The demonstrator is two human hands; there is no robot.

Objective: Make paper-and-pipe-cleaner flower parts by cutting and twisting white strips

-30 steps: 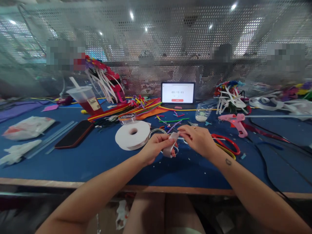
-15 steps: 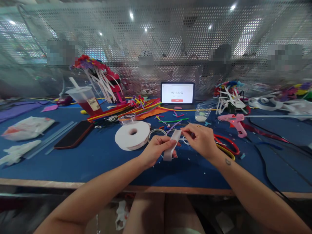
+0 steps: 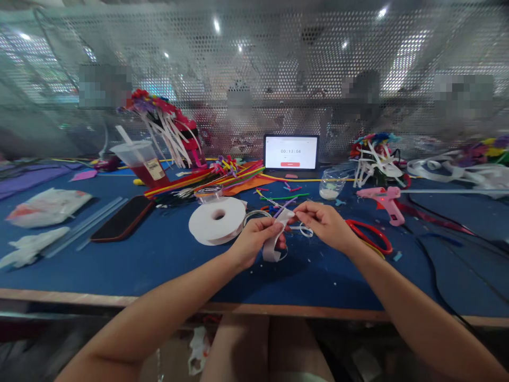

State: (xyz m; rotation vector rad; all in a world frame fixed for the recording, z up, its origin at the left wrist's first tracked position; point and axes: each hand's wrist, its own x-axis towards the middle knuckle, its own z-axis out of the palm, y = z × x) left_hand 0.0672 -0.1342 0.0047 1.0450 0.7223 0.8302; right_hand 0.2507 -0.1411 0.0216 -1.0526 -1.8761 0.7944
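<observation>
A length of white ribbon [image 3: 271,251] loops down between my hands, above the blue table. My left hand [image 3: 254,239] pinches it between thumb and fingers. At the ribbon's upper end, the closed fingertips of my right hand [image 3: 321,222] grip its edge. Just left of my left hand lies a big white ribbon spool [image 3: 204,227]. Behind the hands is a purple pipe cleaner [image 3: 287,205]. Thin white curled strips [image 3: 305,230] show under my right hand. Red-handled scissors [image 3: 371,236] lie to the right of it.
A pink glue gun [image 3: 385,201] with a black cord lies at right. A tablet [image 3: 291,153] showing a timer stands at the back. On the left are a phone [image 3: 122,218], a tilted drink cup [image 3: 141,162] and bundled pipe cleaners [image 3: 186,183]. A clear plastic cup [image 3: 331,184] sits behind my hands.
The ribbon's upper end has become folded or bunched at my right fingertips; before, it lay flat and straight. My right hand has shifted slightly left. The view has moved a little.
</observation>
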